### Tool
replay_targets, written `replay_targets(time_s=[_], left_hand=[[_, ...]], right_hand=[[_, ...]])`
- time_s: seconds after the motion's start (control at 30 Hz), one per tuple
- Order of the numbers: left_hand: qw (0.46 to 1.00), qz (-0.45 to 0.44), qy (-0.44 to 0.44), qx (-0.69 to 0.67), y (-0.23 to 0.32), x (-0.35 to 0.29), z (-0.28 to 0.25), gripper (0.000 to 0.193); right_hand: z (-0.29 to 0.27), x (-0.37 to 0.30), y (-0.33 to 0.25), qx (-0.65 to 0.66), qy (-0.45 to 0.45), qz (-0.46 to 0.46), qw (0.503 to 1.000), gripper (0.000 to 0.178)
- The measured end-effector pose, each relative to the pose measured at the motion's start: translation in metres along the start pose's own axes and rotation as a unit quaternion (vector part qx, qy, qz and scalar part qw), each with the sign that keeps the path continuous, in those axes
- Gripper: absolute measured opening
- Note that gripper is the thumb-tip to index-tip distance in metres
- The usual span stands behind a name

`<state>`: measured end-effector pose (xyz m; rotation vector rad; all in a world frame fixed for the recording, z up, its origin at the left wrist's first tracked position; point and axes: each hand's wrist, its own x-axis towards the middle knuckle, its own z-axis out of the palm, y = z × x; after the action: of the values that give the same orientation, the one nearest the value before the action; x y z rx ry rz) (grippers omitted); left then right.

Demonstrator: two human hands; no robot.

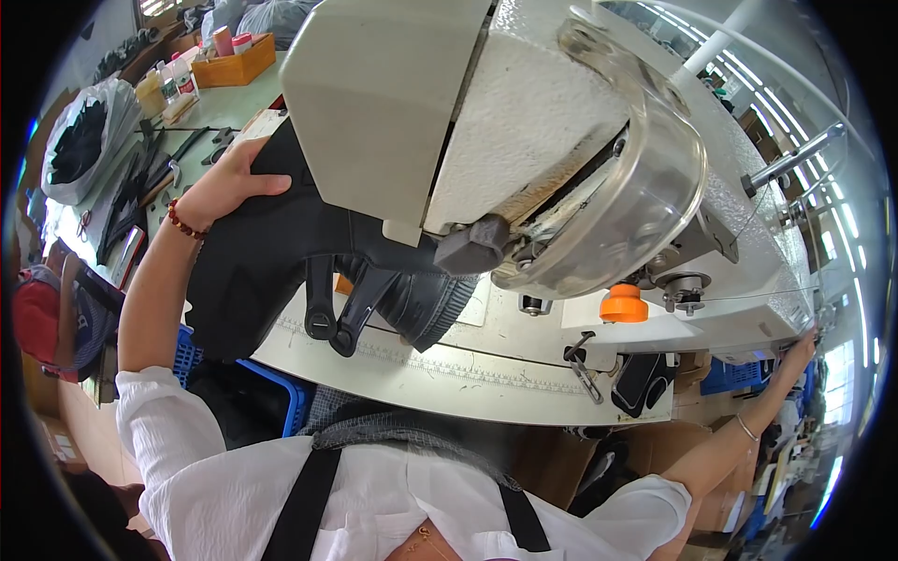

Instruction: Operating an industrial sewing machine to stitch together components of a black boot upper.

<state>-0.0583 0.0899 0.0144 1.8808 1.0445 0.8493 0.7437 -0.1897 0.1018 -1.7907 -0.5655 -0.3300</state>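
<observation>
My left hand [234,182] grips the far left edge of a black padded fabric piece [248,252], its thumb on top and the other fingers mostly hidden. The piece runs under the head of a white sewing machine [383,84]. Two black straps with rounded ends [335,304] and a ribbed black band [440,309] hang toward me from it. The needle area is hidden behind the machine head. Far to the right, my right hand [801,352] reaches to the machine's right end; it is small there and its fingers do not show clearly.
An orange knob [624,304] sticks out of the machine. On the white bed with its ruler marks [449,369] lies a black phone-like object [639,383]. Blue baskets [297,397] stand below. A green table [224,107] at the left bears a wooden box [236,65] and bottles. Another person sits at the left.
</observation>
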Motion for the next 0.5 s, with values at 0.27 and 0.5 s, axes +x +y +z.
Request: replay_targets(time_s=[0.27,0.5], left_hand=[[1.000,0.004,0.017,-0.006,0.002,-0.004,0.003,0.043],[0.999,-0.037,-0.008,-0.023,-0.004,0.002,0.001,0.039]], right_hand=[[0.006,-0.007,-0.002,-0.009,0.030,0.011,0.999,0.055],[0.000,-0.010,-0.002,0.016,-0.004,-0.017,1.000,0.057]])
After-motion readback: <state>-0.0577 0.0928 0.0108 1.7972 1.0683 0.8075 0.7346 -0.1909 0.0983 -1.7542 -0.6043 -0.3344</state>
